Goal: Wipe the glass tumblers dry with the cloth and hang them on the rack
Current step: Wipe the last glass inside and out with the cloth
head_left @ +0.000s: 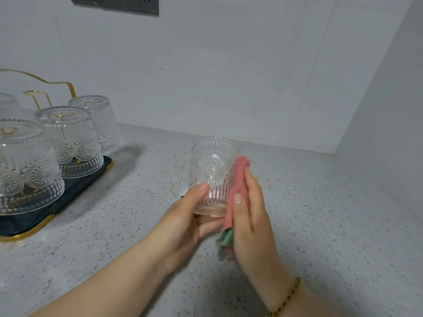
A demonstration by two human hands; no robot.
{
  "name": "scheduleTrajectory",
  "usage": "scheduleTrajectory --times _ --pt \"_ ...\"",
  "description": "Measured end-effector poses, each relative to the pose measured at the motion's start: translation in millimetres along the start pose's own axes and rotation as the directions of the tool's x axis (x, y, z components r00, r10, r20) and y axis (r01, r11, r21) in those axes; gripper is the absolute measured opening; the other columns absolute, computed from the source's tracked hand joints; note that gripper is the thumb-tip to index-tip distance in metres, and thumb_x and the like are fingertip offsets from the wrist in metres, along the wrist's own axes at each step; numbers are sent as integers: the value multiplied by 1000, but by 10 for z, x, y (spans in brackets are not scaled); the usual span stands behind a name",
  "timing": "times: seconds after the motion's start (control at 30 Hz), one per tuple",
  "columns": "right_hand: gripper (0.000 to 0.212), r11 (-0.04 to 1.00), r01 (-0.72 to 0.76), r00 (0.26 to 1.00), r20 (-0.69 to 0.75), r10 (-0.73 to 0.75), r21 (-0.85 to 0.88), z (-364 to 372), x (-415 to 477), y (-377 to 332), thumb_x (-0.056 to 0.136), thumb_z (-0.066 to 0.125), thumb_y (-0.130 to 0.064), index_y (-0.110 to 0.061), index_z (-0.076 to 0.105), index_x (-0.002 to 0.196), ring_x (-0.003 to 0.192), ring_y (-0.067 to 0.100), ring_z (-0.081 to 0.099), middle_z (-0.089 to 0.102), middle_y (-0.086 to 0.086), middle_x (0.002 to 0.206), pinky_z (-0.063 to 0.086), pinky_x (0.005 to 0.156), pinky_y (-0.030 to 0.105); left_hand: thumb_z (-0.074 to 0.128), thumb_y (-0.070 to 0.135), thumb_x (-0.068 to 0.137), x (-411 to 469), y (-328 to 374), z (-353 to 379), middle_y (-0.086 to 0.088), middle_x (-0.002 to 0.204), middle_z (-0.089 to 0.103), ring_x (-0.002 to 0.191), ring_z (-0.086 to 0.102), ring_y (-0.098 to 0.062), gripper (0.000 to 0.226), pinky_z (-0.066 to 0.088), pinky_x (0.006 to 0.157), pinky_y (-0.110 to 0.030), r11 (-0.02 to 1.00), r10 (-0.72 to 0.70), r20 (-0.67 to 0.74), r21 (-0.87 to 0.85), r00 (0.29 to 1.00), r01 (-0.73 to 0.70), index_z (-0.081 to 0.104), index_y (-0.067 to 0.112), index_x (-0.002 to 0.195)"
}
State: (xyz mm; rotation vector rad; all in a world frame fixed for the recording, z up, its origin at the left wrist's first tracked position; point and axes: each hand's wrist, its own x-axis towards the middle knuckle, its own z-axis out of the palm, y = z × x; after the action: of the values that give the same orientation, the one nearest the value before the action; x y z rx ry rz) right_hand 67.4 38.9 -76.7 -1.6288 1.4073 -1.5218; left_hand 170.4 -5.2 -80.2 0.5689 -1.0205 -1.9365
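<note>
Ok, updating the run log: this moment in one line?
wiping; left hand holds tumbler; right hand holds cloth against it; rack has a free peg

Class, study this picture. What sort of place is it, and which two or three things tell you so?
Most likely a home kitchen: a speckled stone counter meeting a white tiled wall, a power socket above, and a gold wire rack holding upturned glass tumblers.

A clear embossed glass tumbler [214,175] is held upright, mouth up, well to the right of the rack [77,186]. A folded pink-and-green cloth [239,191] is pressed against its right side. Four matching tumblers [75,138] hang upside down on the gold wire, dark-based rack.
</note>
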Motion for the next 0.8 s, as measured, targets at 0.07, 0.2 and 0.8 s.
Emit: scheduleTrajectory --times 0.07,0.2,0.8 --pt "43 982 135 990 -31 -140 -131 50 -9 44 78 32 -65 -66 18 119 122 18 46 36 -6 140 42 100 38 59 34 68 -11 33 5 -14 82 73 66 70 -18 43 55 55 -21 999 -16 2 -41 1000 16 62 2 95" --pt "39 955 226 963 -107 -249 -190 -73 55 7 83 24 -46 -57 16 120 126 -21 13 10 -31 138 16 99 -3 80 48 50 -1 -24 -20 -15 83 72 74 70 -22 57 58 67 -30 994 -25 67 106 997 18 71 6 86" --pt "36 986 145 962 -219 -160 -84 -184 82 -39 92 33 -41 -48 18 124 89 -13 55 45 -30 114 50 70 10 78 38 44 -17 -41 -28 -11 83 73 78 70 -20 41 58 72 -28 977 -124 103 186 987 103 76 13 76"
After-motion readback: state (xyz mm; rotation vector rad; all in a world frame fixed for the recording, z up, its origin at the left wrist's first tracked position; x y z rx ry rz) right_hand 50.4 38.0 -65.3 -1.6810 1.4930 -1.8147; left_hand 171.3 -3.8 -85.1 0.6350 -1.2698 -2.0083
